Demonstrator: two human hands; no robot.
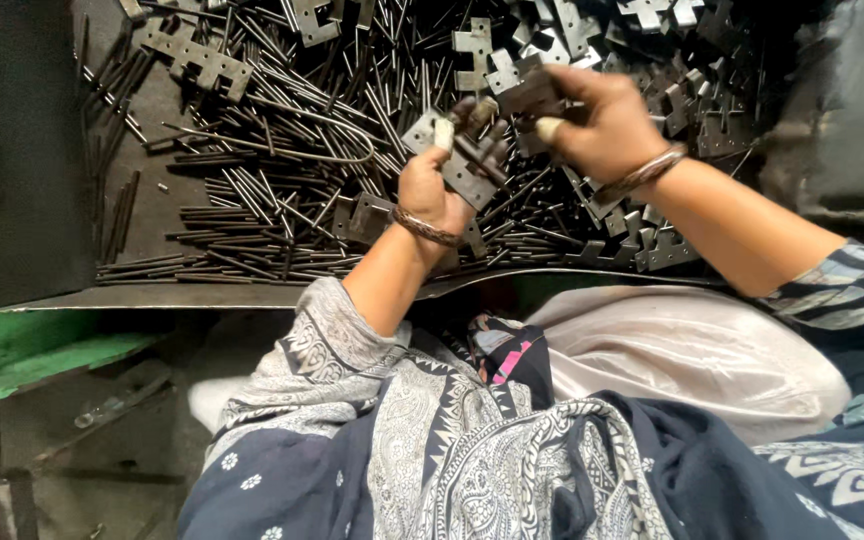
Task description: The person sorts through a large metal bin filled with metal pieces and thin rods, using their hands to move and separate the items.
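Left hand (430, 185) is clamping a hinge leaf (457, 165); right hand (602, 125) is pinching a second leaf (530, 97) just beside it. Knuckles want lining up squarely, pins (252, 215) lying beneath.

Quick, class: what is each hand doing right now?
Left hand: closed on a flat grey notched metal hinge plate.
Right hand: closed on a second dark metal hinge plate.

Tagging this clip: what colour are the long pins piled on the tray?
Dark grey to black metal pins, best seen in the head view, left of the hands.
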